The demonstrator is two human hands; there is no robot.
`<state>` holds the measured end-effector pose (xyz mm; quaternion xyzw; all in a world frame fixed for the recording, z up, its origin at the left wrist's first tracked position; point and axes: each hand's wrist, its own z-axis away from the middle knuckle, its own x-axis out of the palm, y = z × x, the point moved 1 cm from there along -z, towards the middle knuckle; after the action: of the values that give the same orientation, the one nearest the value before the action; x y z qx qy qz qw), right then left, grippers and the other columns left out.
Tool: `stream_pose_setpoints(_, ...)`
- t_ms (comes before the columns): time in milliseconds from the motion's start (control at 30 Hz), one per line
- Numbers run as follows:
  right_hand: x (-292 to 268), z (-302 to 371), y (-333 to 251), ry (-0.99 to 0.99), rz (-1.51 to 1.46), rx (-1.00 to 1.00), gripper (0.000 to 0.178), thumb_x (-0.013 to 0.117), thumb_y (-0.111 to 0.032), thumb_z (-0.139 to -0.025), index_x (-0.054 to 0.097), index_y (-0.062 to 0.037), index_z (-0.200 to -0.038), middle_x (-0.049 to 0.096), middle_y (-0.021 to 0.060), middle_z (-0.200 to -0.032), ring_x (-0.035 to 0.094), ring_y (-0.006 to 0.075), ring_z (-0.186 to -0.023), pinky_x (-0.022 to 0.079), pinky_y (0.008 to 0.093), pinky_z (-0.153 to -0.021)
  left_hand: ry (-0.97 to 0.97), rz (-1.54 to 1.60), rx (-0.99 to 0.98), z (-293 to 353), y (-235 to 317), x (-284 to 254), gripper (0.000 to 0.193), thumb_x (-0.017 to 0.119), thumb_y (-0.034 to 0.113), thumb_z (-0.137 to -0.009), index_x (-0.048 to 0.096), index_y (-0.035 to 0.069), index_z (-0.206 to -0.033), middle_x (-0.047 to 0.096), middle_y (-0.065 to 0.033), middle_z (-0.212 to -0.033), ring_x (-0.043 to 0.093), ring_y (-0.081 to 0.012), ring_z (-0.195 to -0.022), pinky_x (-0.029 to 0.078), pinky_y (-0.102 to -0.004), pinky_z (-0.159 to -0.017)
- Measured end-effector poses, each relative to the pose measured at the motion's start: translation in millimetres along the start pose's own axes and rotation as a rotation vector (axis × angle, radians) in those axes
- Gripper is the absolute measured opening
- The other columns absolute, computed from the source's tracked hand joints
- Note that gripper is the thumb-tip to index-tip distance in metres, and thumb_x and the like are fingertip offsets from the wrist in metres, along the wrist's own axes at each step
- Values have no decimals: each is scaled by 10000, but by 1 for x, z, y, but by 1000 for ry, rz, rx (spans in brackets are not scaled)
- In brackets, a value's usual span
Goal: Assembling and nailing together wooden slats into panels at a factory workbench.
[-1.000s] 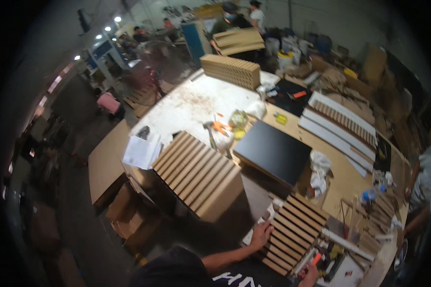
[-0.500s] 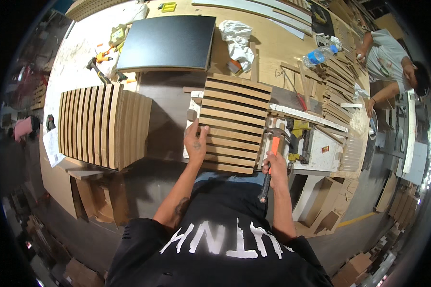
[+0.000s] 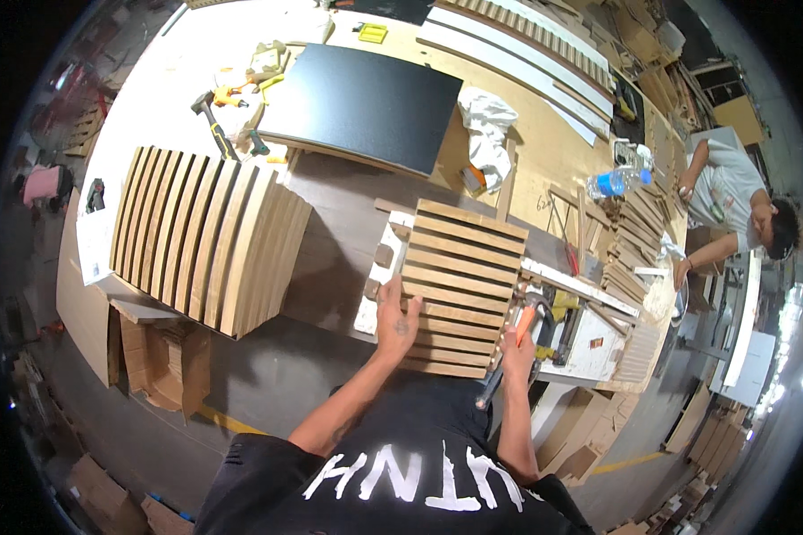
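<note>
Slatted wooden panel (image 3: 462, 287) at the near side of the tabletop (image 3: 549, 153), directly before the worker, with a black-topped board (image 3: 366, 102) beyond it and a slatted block (image 3: 183, 241) well apart to the left. Of the 2 hands, the left hand (image 3: 396, 326) lay at the panel's left edge, thumb over the slats; whether it gripped firmly could not be told. The right hand (image 3: 516, 353) was closed around a hammer (image 3: 525, 321), its head just beside the right edge. Over 0.5 s the view shifted, yet both hands kept nearly the same places against the panel, which suggested steadying rather than striking.
</note>
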<state>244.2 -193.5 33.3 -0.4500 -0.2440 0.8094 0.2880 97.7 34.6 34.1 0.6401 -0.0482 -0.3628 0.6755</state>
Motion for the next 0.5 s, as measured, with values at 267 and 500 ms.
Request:
stream_pose_setpoints(267,2,23,-4,-87,-383,105,333,543,-308,-1014,565,14,-1095,598,42,-884,565,114,-752,473,261,-639,-38,44,-11,2,-6,-6,549,630,181,-908,446,-40,-1376,511,-290,-1194,504,-444,-1127,414,-473,-973)
stream_pose_setpoints(500,-11,14,-59,39,-566,21,174,495,-211,-1018,504,-46,-964,551,59,-752,562,139,-588,479,275,-523,-23,69,50,-83,21,4,561,595,243,-951,423,-71,-1383,553,-310,-1215,543,-454,-1111,428,-463,-960)
